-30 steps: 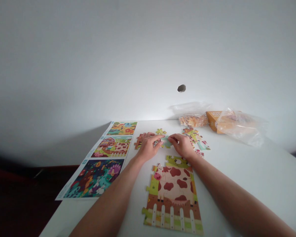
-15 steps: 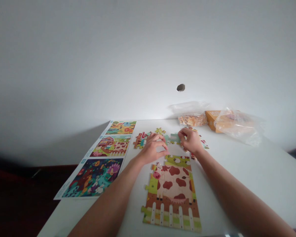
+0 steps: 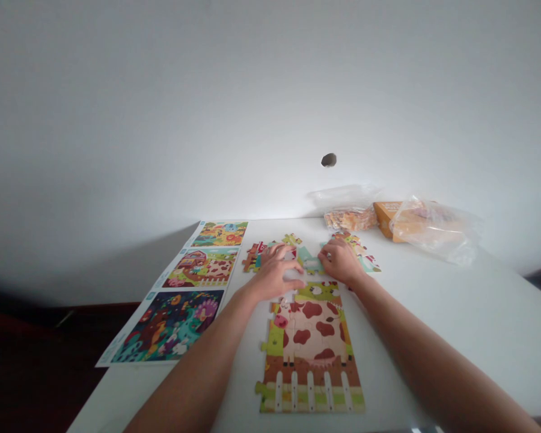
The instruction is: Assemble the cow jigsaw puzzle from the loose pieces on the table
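Note:
A partly joined jigsaw puzzle (image 3: 313, 355) with a spotted cow and a white fence lies flat on the table before me. Beyond its top edge, my left hand (image 3: 279, 267) has its fingers spread over loose pieces, among them a red and brown piece (image 3: 251, 257). My right hand (image 3: 341, 260) is closed, its fingertips pinching at a pale blue puzzle piece (image 3: 323, 245) that they mostly hide. Pale blue pieces (image 3: 307, 258) lie between the two hands. More loose pieces (image 3: 370, 263) show to the right, partly covered by that hand.
A printed sheet (image 3: 160, 285) with three pictures lies at the left of the white table (image 3: 433, 337). At the back, a clear bag of pieces (image 3: 349, 218) stands beside an orange box (image 3: 388, 219) partly under a clear plastic bag (image 3: 451, 231). The wall (image 3: 252, 120) rises behind.
The cow puzzle has turned slightly and sits straighter, its top edge further left. My right hand has shifted slightly nearer to me, fingers more curled. My left hand stays over the loose pieces.

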Available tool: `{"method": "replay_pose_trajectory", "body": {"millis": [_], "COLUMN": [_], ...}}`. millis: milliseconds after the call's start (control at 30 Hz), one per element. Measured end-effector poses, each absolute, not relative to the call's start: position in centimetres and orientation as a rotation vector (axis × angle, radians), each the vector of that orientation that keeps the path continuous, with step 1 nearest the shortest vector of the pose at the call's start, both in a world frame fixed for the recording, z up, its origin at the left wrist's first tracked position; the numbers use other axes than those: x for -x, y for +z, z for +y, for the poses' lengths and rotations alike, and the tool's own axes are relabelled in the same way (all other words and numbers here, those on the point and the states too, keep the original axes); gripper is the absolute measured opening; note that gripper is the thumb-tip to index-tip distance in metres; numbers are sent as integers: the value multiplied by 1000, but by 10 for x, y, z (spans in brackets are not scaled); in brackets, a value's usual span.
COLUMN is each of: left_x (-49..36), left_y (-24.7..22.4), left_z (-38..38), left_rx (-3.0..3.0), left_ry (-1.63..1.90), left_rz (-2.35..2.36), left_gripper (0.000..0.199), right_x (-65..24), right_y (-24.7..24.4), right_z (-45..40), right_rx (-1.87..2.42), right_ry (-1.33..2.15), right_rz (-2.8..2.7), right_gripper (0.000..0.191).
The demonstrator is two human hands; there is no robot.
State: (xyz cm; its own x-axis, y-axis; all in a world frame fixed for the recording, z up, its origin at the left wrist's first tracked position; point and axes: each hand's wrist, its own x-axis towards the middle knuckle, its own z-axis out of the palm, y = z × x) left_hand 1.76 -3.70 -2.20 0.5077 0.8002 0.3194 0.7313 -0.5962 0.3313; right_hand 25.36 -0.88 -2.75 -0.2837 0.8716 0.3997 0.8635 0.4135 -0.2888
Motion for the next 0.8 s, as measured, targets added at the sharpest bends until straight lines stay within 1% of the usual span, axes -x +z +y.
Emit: {"method": "replay_pose_trajectory", "body": {"millis": [67,100,200,300,400,600,800], "left_x": [-18,-18,-16,-13,-11,-8,-6], "left_y": [-27,-29,-34,-38,-40,-41,-39], "left_z": [-33,-30,-25,-23,-21,-17,-16], "left_rx": [-2532,-2512,-2503,-2473,-2407,-2368,-2293], "left_ry": [812,854,840,796,809,893,854], "left_rz": [1511,1589,1740,1852,1921,1906,2102], "left_gripper": [16,19,32,31,33,50,50], "right_x": [-253,-252,-248,-243,-241,-246,-246], "right_y": [-28,-27,-25,-24,-27,-32,-34], "right_z": [-10,-11,-16,-21,-22,-15,-11], "right_rx": [1570,1586,1422,1216,1253,1291,1353], "right_ry": [-68,-90,-36,43,64,111,103], "right_rz": [-2101,-2073,-2176,-2372,-2385,-2322,-2241], "right_gripper": [13,13,26,30,29,25,25]}}
